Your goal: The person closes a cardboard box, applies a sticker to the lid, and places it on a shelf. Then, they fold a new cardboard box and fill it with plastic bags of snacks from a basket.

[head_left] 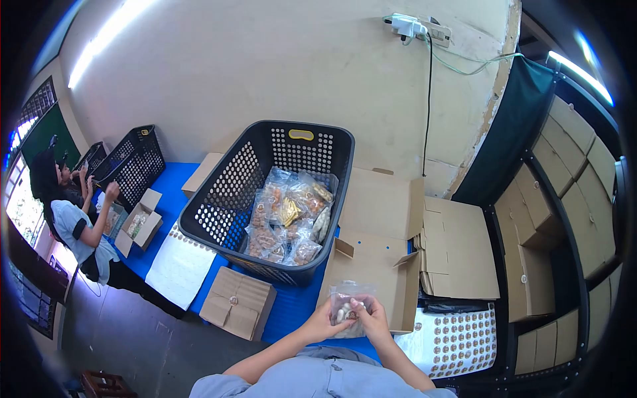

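Between my two hands is a clear plastic pouch (343,290) with pale, whitish pieces inside and a small round sticker on its front. My left hand (322,323) grips the pouch by its left side. My right hand (370,314) holds the other side, its thumb pressed near the sticker. Just beyond the pouch lies an open flat cardboard box (371,265), its lid raised toward the wall. A black perforated basket (222,192) on the left contains several clear bags of snacks (290,211), some orange-brown, some yellow.
A closed cardboard box (237,303) stands below the basket. Sticker sheets (458,341) lie at right, beside stacked flat cardboard (461,249). Shelves of boxes (534,265) fill the right side. At far left, a co-worker (86,229) stands by an open box (141,224).
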### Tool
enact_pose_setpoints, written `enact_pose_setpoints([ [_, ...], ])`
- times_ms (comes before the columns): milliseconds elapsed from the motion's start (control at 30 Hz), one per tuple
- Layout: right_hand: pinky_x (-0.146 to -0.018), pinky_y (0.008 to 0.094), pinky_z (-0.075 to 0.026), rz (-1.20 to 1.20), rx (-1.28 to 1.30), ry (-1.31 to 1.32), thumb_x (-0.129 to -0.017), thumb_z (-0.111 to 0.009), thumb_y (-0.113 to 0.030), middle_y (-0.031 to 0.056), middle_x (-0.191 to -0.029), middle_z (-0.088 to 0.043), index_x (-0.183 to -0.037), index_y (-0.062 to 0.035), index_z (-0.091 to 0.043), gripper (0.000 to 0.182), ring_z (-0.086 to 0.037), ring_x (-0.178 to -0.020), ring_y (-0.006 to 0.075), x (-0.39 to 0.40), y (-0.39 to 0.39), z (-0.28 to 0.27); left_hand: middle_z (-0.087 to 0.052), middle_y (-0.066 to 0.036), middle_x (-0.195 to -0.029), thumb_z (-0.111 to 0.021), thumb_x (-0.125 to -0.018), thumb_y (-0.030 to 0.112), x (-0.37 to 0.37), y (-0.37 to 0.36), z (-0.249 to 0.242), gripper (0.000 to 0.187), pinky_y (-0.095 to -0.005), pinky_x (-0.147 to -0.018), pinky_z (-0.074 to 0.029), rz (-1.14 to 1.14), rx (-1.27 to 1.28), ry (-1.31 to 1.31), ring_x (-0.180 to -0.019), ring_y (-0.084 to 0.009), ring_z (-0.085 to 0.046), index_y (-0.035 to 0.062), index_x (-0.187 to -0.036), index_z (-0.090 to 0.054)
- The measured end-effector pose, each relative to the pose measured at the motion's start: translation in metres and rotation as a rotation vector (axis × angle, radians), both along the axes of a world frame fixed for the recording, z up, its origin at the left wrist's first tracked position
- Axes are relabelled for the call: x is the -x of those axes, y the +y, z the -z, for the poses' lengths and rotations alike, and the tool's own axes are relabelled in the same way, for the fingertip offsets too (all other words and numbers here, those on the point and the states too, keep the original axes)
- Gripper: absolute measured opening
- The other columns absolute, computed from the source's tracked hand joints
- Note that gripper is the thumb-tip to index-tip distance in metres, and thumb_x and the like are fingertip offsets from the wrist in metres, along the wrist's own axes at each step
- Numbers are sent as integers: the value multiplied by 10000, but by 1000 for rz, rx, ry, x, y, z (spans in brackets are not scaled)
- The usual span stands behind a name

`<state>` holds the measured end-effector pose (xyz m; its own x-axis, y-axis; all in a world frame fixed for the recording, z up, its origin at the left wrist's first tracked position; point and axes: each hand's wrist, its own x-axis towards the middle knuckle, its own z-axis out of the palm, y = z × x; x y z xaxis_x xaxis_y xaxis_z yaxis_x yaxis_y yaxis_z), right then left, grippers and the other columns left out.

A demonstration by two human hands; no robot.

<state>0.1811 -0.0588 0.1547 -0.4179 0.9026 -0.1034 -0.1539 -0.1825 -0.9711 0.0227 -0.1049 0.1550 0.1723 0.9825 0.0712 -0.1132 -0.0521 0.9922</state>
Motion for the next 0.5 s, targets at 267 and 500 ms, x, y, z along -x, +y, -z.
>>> enact_pose_setpoints([
  [267,-768,261,-469,274,-29,-74,-943,-605,-242,52,-859,-664,-924,9,-644,255,-595,-822,112,-14,30,12,-466,-134,-1345,-672,-855,65,-3,-3,11,733,-342,-974,-451,109,131,96,-1158,-187,-522,67,-1449,-243],
  [500,-825,339,-477,439,-162,-456,-931,-585,-256,173,-975,-667,-1135,65,-572,381,-632,-884,252,-79,89,114,-642,-110,-1145,-501,-968,94,38,3,-35,292,-306,-902,-477,-35,31,191,-1017,-171,-621,14,-1244,-549],
])
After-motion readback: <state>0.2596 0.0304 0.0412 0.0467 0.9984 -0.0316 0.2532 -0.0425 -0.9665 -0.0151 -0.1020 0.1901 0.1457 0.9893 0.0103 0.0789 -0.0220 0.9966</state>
